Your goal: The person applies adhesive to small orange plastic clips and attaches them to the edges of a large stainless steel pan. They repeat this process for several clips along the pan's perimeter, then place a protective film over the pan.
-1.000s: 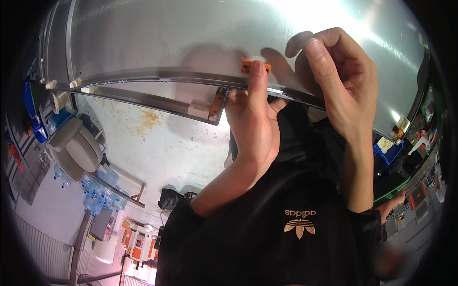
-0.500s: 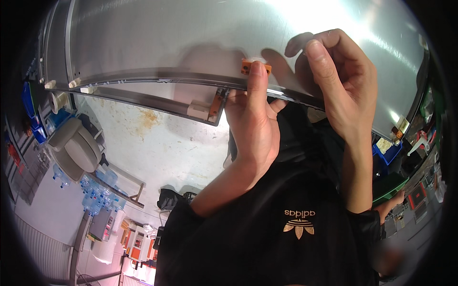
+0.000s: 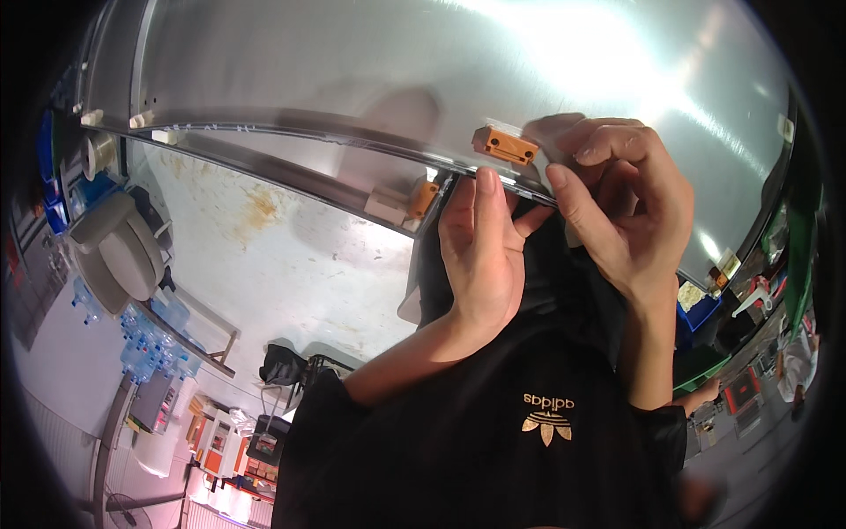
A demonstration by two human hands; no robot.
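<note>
Block [image 3: 509, 146] on panel [image 3: 291, 62], L hand [image 3: 485, 256] no longer covering it.
L thumb at rim [image 3: 388, 147], can't tell if gripping; R hand [image 3: 648, 212] now closer, just beside block, fingers curled, thumb apart, nothing seen btwn; block prob. within easy reach.

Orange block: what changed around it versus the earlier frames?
The left hand has drawn its thumb off the orange block, back to the edge of the metal panel, leaving the block uncovered. The right hand moved down toward that edge, closer to the block. The view shifted too, so I can't tell whether the block moved. Unchanged: block on the panel, left hand at the edge.
</note>
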